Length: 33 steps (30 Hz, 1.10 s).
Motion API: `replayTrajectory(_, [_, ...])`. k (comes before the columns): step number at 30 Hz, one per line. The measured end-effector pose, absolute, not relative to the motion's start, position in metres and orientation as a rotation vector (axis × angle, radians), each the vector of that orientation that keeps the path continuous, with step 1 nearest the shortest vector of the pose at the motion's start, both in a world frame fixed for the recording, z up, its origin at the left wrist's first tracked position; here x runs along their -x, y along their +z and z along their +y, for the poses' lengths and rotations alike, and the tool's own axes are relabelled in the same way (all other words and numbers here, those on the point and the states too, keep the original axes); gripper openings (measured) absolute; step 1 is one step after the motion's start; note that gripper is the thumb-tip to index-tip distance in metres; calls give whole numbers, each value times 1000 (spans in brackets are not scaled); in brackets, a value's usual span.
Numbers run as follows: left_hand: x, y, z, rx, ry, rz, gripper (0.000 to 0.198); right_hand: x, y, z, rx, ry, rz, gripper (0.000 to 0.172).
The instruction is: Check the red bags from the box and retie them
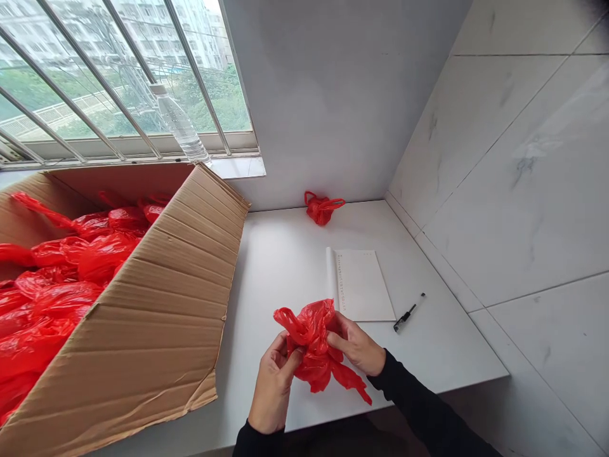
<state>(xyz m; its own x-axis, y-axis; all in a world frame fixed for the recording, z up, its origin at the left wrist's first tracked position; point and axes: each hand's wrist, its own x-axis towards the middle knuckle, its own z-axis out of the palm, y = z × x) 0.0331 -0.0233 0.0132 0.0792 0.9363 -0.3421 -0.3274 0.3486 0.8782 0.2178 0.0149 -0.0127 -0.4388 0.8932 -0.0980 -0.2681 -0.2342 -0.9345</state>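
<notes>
Between my hands, above the front of the table, is a crumpled red plastic bag (314,336) with its handle ends sticking out to the upper left and lower right. My left hand (278,374) pinches its left side between thumb and fingers. On the bag's right side, my right hand (354,343) grips the plastic with the thumb on top. What the bag contains, if anything, is hidden. Just beyond my right hand lies an open spiral notebook (364,285) with a blank page, and a black pen (408,314) is to its right.
A large cardboard box (166,298) full of red plastic bags (80,266) stands on the left, its flap leaning over the white table (276,254). Another tied red bag (321,208) sits by the back wall. A water bottle (181,124) stands at the barred window; a tiled wall (523,178) bounds the right.
</notes>
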Motion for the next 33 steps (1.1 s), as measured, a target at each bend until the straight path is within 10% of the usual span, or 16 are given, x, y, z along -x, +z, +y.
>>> replayTrajectory(33, [-43, 13, -34, -461, 1123, 1075, 75, -213, -14, 1, 842, 1858, -1038, 42])
